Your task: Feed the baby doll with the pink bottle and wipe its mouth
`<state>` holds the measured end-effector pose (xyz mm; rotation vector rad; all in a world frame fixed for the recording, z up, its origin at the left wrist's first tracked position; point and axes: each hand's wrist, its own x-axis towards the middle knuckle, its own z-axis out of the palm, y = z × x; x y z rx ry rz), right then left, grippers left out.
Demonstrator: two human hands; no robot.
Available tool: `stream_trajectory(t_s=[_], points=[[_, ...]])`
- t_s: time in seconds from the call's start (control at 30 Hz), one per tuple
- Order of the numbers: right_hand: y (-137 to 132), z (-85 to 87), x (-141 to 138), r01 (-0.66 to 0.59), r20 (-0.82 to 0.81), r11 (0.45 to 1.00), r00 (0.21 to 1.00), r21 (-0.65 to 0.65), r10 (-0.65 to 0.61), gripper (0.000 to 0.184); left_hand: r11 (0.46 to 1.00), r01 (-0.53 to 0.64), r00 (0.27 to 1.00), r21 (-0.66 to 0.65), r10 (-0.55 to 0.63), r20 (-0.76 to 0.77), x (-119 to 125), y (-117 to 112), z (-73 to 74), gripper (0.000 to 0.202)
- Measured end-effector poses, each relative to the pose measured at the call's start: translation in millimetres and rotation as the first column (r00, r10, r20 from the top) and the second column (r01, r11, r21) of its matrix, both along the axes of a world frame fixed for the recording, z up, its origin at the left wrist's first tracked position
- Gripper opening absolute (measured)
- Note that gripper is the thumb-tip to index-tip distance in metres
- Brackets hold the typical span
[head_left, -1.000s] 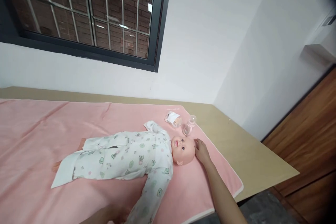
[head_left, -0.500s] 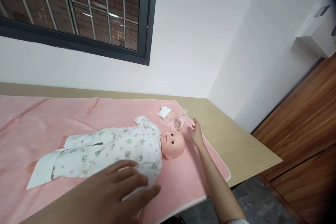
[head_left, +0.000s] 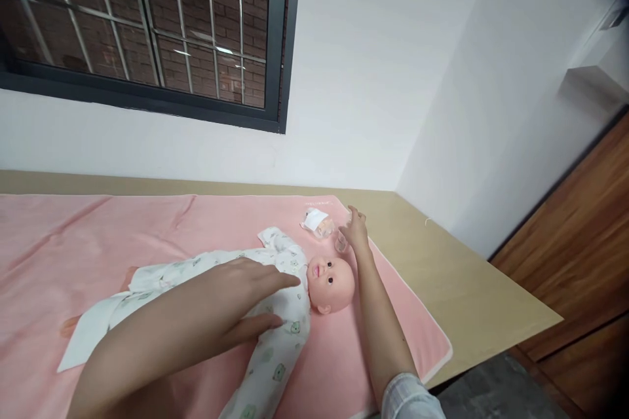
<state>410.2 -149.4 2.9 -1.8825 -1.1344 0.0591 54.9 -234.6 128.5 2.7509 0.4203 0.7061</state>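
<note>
A baby doll (head_left: pixel 330 281) in a white printed romper lies on its back on a pink blanket (head_left: pixel 73 229), head to the right. My left hand (head_left: pixel 240 298) hovers flat over the doll's chest with its fingers stretched out, holding nothing. My right hand (head_left: pixel 354 230) reaches past the doll's head to a small clear baby bottle (head_left: pixel 339 244), which it mostly hides. Its fingers point forward and look spread over the bottle. A small white-wrapped item (head_left: pixel 317 221) lies just left of that hand.
The blanket covers a tan table (head_left: pixel 457 288) set against a white wall in a corner. A barred dark-framed window (head_left: pixel 147 33) is above. The table's right edge drops to a grey floor beside a wooden door (head_left: pixel 590 255).
My right hand left the doll's head and moved up to the bottle. My left hand came up from the near edge and now reaches over the doll's chest.
</note>
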Motion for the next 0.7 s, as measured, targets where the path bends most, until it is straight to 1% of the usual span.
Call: stream_trajectory(t_s=[0.07, 0.1, 0.2, 0.27, 0.33, 0.4, 0.47, 0.57, 0.63, 0.7], points=[[-2, -1.2, 2, 0.031, 0.030, 1.000, 0.999, -0.002, -0.031, 0.071, 1.000, 0.004, 0.991, 0.015, -0.001, -0.136, -1, 6, -0.9, 0.033], [-3, -1.0, 3, 0.047, 0.037, 0.999, 0.998, -0.006, -0.047, 0.072, 1.000, -0.001, 0.985, 0.022, 0.005, -0.174, -2, 8, -1.8, 0.033], [-8, 1.0, 8, 0.083, 0.047, 0.995, 0.996, -0.060, -0.080, 0.078, 0.998, -0.035, 0.979, 0.054, 0.045, -0.199, -3, 15, -7.5, 0.032], [-11, 2.3, 10, 0.084, 0.059, 0.992, 0.995, -0.092, -0.079, 0.079, 0.995, -0.044, 0.970, 0.086, 0.064, -0.235, -3, 19, -12.1, 0.034], [-14, 4.0, 11, 0.073, 0.066, 0.993, 0.996, -0.091, -0.068, 0.075, 0.992, -0.057, 0.961, 0.112, 0.084, -0.262, -1, 21, -14.8, 0.036], [-18, 8.1, 11, 0.069, 0.068, 0.995, 0.996, -0.070, -0.064, 0.072, 0.984, -0.089, 0.964, 0.157, 0.125, -0.235, 2, 23, -14.4, 0.035], [-23, 16.7, 10, 0.079, 0.072, 0.996, 0.995, -0.042, -0.075, 0.070, 0.970, -0.127, 0.972, 0.209, 0.164, -0.168, 7, 26, -11.9, 0.033], [-33, 38.6, 2, 0.073, 0.052, 0.995, 0.996, 0.060, -0.077, 0.071, 0.950, -0.153, 0.982, 0.273, 0.177, -0.065, 15, 31, -8.2, 0.032], [-43, 55.9, -9, 0.013, 0.014, 0.987, 1.000, 0.161, -0.015, 0.072, 0.940, -0.167, 0.984, 0.297, 0.179, -0.013, 21, 34, -8.1, 0.031], [-54, 72.0, -25, -0.087, -0.015, 0.962, 0.995, 0.258, 0.094, 0.073, 0.930, -0.208, 0.978, 0.301, 0.204, 0.046, 27, 36, -9.6, 0.031]])
